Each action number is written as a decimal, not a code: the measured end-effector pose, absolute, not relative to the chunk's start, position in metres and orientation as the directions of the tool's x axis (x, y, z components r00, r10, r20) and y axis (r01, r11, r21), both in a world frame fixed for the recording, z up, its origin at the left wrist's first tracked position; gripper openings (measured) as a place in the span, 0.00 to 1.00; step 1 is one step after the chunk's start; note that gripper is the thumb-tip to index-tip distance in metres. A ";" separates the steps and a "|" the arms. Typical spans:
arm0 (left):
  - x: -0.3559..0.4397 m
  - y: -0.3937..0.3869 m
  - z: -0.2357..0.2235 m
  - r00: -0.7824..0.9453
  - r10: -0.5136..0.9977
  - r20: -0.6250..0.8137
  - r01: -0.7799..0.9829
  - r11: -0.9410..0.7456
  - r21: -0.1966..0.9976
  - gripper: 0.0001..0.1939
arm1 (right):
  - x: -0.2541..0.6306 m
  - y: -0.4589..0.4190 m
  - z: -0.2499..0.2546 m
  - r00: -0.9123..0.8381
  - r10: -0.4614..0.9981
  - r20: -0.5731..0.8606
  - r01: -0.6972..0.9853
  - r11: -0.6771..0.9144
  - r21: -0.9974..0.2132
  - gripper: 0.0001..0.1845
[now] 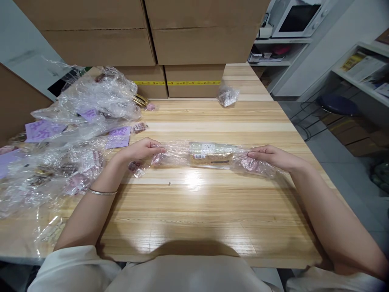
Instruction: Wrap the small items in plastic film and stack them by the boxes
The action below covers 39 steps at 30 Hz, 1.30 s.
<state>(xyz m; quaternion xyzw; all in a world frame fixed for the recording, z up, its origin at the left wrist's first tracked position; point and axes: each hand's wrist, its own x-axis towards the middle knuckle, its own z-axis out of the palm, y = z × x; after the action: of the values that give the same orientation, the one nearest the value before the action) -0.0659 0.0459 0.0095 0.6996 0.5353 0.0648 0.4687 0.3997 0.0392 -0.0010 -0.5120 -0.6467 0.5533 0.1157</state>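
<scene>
A clear plastic wrap (178,152) is stretched sideways between my two hands, low over the wooden table. In its middle lies a flat packet (211,155), gold-brown and pale green, with a white barcode label. My left hand (142,149) pinches the wrap's left end; my right hand (269,156) pinches its right end. Crumpled pinkish plastic bunches beside the right fingers. Just below my left hand, a small dark wrapped piece (136,167) rests on the table. Whether the packet touches the tabletop I cannot tell.
Crumpled clear plastic (100,95) with purple cards (118,137) and small wrapped pieces covers the table's left side. Cardboard boxes (194,38) are stacked along the back. A small plastic-wrapped bundle (227,96) sits at the back right. Beyond the right edge stands a stool (337,104).
</scene>
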 end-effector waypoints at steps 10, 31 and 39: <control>-0.072 0.048 0.003 0.337 0.854 -0.396 0.708 0.047 0.705 0.22 | 0.415 0.050 -0.021 -0.351 0.831 -0.433 0.689 -0.084 -0.720 0.29; 0.009 0.018 -0.050 0.427 0.902 -0.062 0.887 -0.404 0.225 0.33 | 0.326 0.012 -0.066 -0.374 0.927 0.020 0.890 0.365 -0.274 0.39; -0.015 0.019 -0.026 0.209 0.978 0.022 0.978 -0.209 0.012 0.31 | 0.351 0.017 -0.067 -0.108 0.988 0.114 0.978 0.126 -0.167 0.36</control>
<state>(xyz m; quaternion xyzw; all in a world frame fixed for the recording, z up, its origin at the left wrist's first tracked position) -0.0150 0.0189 -0.0261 0.7775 0.6287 0.0125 -0.0022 0.3507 0.0169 -0.0667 -0.6605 -0.7439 0.0248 0.0989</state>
